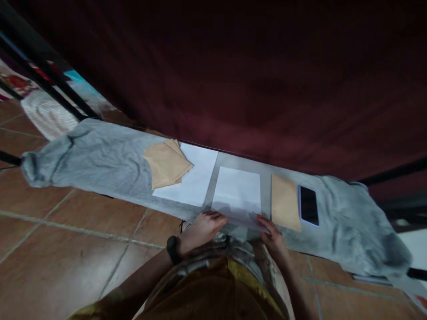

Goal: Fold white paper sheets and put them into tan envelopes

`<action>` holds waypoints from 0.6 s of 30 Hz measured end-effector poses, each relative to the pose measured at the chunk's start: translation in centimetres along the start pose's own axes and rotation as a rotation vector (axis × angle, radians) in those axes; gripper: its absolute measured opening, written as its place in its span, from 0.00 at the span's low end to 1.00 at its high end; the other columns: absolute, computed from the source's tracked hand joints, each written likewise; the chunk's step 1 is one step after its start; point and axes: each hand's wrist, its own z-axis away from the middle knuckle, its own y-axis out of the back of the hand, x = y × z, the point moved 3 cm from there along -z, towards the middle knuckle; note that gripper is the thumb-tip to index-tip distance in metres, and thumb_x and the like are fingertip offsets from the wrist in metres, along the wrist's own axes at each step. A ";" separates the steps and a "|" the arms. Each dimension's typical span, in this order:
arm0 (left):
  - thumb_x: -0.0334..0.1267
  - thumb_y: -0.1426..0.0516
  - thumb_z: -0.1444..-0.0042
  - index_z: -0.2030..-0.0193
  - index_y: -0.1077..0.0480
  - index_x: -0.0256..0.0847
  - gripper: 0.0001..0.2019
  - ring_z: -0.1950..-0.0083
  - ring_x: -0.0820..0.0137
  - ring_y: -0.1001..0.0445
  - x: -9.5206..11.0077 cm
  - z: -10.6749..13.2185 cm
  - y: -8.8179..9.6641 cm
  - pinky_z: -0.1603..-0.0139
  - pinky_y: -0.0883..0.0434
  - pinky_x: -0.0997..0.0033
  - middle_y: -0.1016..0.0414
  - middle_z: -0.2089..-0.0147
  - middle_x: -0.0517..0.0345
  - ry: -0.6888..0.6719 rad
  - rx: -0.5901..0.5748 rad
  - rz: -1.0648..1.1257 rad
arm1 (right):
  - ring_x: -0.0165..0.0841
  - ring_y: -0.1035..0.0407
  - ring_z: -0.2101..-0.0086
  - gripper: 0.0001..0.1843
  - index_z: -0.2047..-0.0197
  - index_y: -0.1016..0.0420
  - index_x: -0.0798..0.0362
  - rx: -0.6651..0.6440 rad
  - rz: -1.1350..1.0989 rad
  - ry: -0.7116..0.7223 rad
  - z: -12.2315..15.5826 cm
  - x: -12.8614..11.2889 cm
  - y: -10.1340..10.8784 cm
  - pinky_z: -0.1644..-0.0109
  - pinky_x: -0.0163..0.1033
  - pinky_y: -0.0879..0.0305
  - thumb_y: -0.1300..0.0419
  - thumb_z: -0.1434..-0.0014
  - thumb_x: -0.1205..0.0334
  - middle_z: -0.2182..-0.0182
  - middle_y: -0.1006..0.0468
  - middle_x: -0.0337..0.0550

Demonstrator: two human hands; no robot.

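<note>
Head view: we have the near edge of the white sheet point(237, 186) between our hands, with the left hand point(207, 227) pinching it at one side and the right hand point(272, 233) pinching it at the other; the far part lies flat. If our hands pull unevenly, the sheet could skew or crease crookedly, and the soft cloth point(110, 162) beneath would give little firm backing. A sideways slip of our right hand might nudge the single envelope point(286, 202) just beside it, perhaps even into the phone point(309, 205). On our left, the fanned envelopes point(165, 164) overlap another sheet point(196, 198), so tugging that paper could drag them along.

Our thumbs are hard to make out, and the near edge blurs into shadow. Envelopes hide part of the left sheet; the cloth hides the counter. The dark red curtain point(233, 89) blocks everything behind.
</note>
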 end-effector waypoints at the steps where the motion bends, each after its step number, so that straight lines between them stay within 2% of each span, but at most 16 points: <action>1: 0.34 0.48 0.30 0.49 0.23 0.46 0.12 0.51 0.68 0.20 -0.2 0.0 0.4 0.44 0.27 0.68 0.17 0.52 0.57 0.015 0.030 0.074 | 0.41 0.27 0.43 0.22 0.44 0.22 0.48 0.025 -0.050 -0.031 -0.2 0.0 0.2 0.37 0.51 0.29 0.48 0.36 0.62 0.43 0.20 0.47; 4: 0.43 0.45 0.30 0.47 0.23 0.47 0.12 0.48 0.67 0.20 -1.4 -0.6 1.4 0.44 0.26 0.67 0.17 0.50 0.57 0.144 0.180 0.277 | 0.43 0.24 0.47 0.17 0.51 0.19 0.48 0.088 -0.160 -0.129 -1.1 -0.4 0.3 0.40 0.51 0.27 0.46 0.35 0.54 0.48 0.17 0.48; 6: 0.46 0.42 0.34 0.44 0.24 0.47 0.15 0.43 0.64 0.22 -2.6 -1.2 1.6 0.40 0.27 0.65 0.18 0.48 0.56 0.264 0.293 0.379 | 0.43 0.22 0.51 0.19 0.53 0.18 0.49 0.156 -0.193 -0.212 -1.8 -0.8 0.2 0.44 0.50 0.26 0.44 0.34 0.48 0.53 0.15 0.48; 8: 0.46 0.40 0.36 0.45 0.24 0.45 0.16 0.43 0.63 0.22 -3.9 -1.8 1.2 0.39 0.26 0.63 0.17 0.50 0.54 0.376 0.380 0.450 | 0.43 0.21 0.56 0.21 0.56 0.18 0.51 0.232 -0.214 -0.289 -2.6 -1.1 0.0 0.48 0.49 0.24 0.44 0.35 0.45 0.59 0.14 0.49; 11: 0.44 0.41 0.36 0.51 0.21 0.42 0.12 0.50 0.62 0.19 -5.5 -2.2 -0.2 0.45 0.23 0.61 0.16 0.56 0.55 0.483 0.437 0.478 | 0.43 0.21 0.58 0.20 0.57 0.18 0.52 0.262 -0.257 -0.308 -3.3 -1.1 -0.4 0.48 0.49 0.24 0.43 0.36 0.46 0.61 0.15 0.49; 13: 0.41 0.41 0.37 0.54 0.20 0.42 0.10 0.50 0.62 0.19 -6.0 -2.1 -1.1 0.45 0.23 0.60 0.16 0.54 0.54 0.423 0.384 0.470 | 0.43 0.22 0.52 0.16 0.56 0.17 0.50 0.197 -0.294 -0.227 -3.4 -1.0 -0.7 0.43 0.51 0.27 0.42 0.37 0.52 0.55 0.15 0.49; 15: 0.35 0.40 0.39 0.56 0.19 0.44 0.08 0.47 0.63 0.19 -6.1 -1.6 -1.8 0.41 0.24 0.60 0.16 0.50 0.54 0.269 0.264 0.481 | 0.42 0.23 0.48 0.13 0.56 0.17 0.49 0.118 -0.327 -0.131 -2.9 -0.6 -0.8 0.40 0.52 0.28 0.41 0.40 0.58 0.52 0.16 0.48; 18: 0.26 0.41 0.42 0.55 0.19 0.45 0.14 0.42 0.64 0.22 -6.1 -0.3 -2.3 0.37 0.26 0.59 0.18 0.46 0.54 0.084 0.136 0.484 | 0.41 0.24 0.48 0.14 0.57 0.16 0.48 0.049 -0.346 -0.037 -2.1 0.0 -0.7 0.40 0.51 0.28 0.39 0.44 0.66 0.52 0.16 0.46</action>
